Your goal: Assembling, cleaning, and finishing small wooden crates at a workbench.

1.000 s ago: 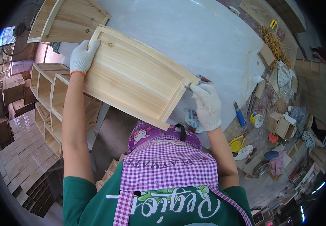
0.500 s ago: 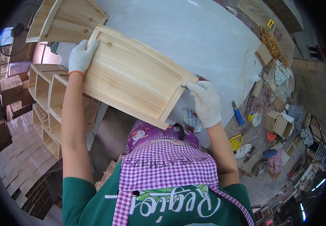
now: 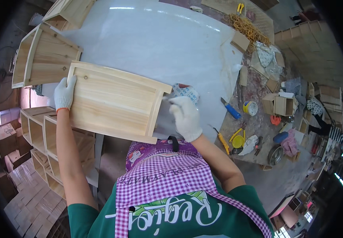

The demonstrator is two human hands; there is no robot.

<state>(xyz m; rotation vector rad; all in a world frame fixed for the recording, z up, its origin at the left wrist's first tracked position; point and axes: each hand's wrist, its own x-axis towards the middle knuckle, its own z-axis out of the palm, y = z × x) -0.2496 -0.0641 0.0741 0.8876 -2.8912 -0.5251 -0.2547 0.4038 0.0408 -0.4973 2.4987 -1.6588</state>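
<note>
A pale pine panel with raised edge strips [image 3: 112, 105], like a shallow box, lies tilted in front of me over the table's near edge. My left hand [image 3: 64, 95], in a white knitted glove with an orange cuff, grips its left end, thumb on top. Just off the panel's right end is my right hand [image 3: 187, 119], gloved in white too. Its fingers are curled together and slightly blurred; a small greyish thing seems to be at the fingertips, too smeared to name. Beyond that hand a printed white packet [image 3: 185, 93] rests on the table.
The table [image 3: 159, 43] has a pale, shiny cover. Open wooden boxes [image 3: 48, 55] stand at the far left, more wooden compartments [image 3: 36, 127] at the near left. On the right lie a blue-handled tool [image 3: 231, 109], a tape roll [image 3: 250, 108], yellow-handled tools [image 3: 238, 139] and tangled yellow bands [image 3: 247, 29].
My right hand has come off the panel's right end and moved left and nearer. My left hand still holds the panel. The whole view has shifted, and more boxes show at the far left.
</note>
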